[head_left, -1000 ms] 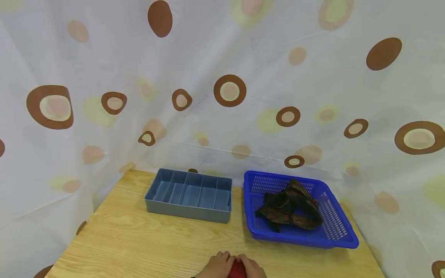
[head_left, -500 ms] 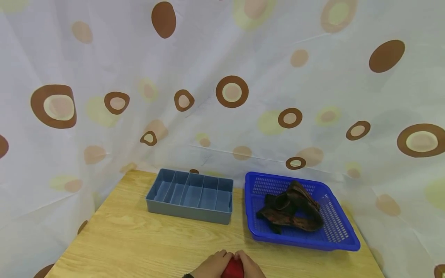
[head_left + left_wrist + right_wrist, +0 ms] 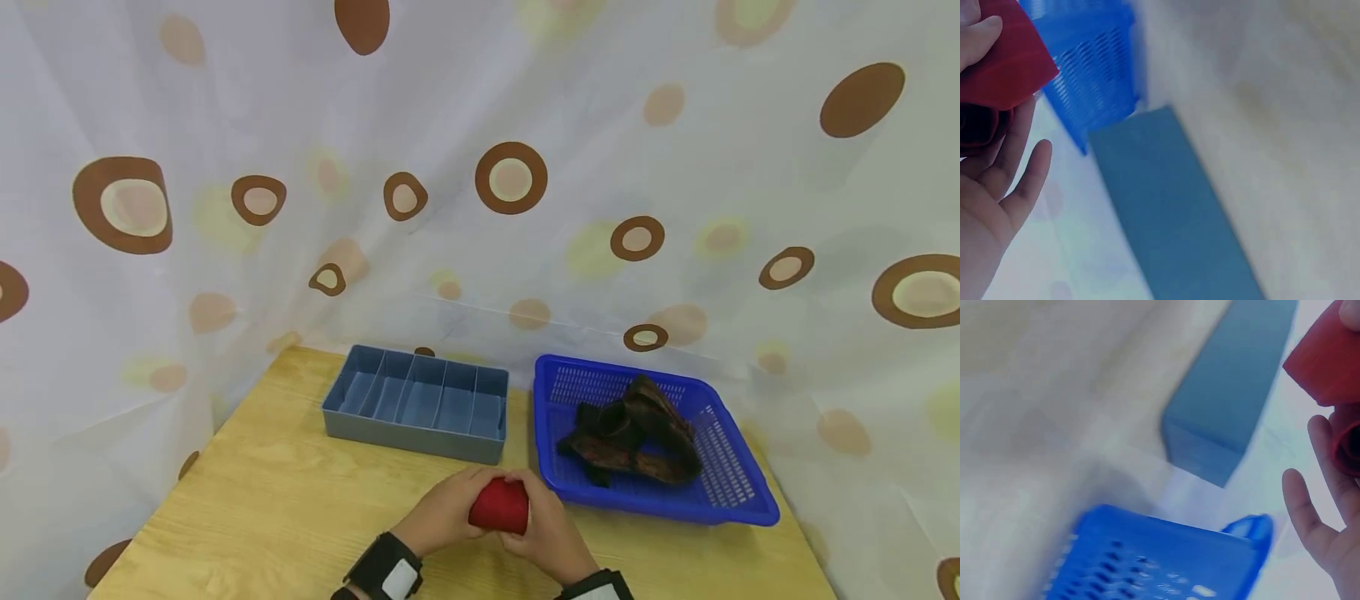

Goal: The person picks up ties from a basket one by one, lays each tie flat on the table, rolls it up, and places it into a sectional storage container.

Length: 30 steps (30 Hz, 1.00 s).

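Observation:
A red rolled cloth (image 3: 499, 505) is held just above the wooden table (image 3: 285, 508), near its front edge. My left hand (image 3: 448, 510) grips it from the left and my right hand (image 3: 546, 527) from the right, fingers curled round it. In the left wrist view the red roll (image 3: 1005, 65) sits under the thumb of my left hand (image 3: 997, 200). The right wrist view shows the red roll (image 3: 1329, 357) at the top right, with my right hand (image 3: 1321, 528) below it.
A grey divided tray (image 3: 417, 402) with several empty compartments stands at the back. To its right a blue perforated basket (image 3: 731, 483) holds a heap of dark brown cloth (image 3: 633, 433). A spotted curtain (image 3: 480, 167) closes off the back and sides.
Both hands with the red roll have moved away from the table's front edge toward the tray and basket, and more of the wrists now shows.

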Each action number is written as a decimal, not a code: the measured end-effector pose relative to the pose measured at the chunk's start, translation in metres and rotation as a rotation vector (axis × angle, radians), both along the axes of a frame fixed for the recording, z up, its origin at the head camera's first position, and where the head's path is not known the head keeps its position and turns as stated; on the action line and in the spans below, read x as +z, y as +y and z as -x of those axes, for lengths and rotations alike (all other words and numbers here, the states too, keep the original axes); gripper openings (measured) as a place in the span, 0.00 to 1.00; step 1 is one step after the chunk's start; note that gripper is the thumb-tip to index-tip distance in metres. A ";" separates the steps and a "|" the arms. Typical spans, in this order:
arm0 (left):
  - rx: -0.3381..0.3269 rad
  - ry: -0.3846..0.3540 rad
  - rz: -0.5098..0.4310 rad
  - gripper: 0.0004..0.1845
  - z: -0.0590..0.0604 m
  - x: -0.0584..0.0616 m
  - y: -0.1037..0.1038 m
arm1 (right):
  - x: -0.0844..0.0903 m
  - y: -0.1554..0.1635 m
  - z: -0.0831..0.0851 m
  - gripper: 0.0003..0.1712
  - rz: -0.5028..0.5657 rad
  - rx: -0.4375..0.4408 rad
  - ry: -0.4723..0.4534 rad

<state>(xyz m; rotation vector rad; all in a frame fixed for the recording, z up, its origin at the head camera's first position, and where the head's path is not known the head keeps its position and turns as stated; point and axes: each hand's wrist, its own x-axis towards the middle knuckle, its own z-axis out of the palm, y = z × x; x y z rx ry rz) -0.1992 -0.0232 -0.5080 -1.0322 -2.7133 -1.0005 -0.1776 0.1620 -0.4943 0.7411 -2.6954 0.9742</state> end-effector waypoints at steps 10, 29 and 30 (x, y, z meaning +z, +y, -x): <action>0.073 0.237 -0.071 0.36 0.013 0.046 -0.016 | 0.028 -0.011 0.022 0.47 0.166 0.065 0.039; 0.099 0.274 -0.033 0.36 0.011 0.056 -0.025 | 0.045 -0.018 0.033 0.30 0.676 0.073 -0.634; 0.102 0.268 -0.030 0.35 0.011 0.055 -0.026 | 0.045 -0.019 0.033 0.31 0.656 0.081 -0.628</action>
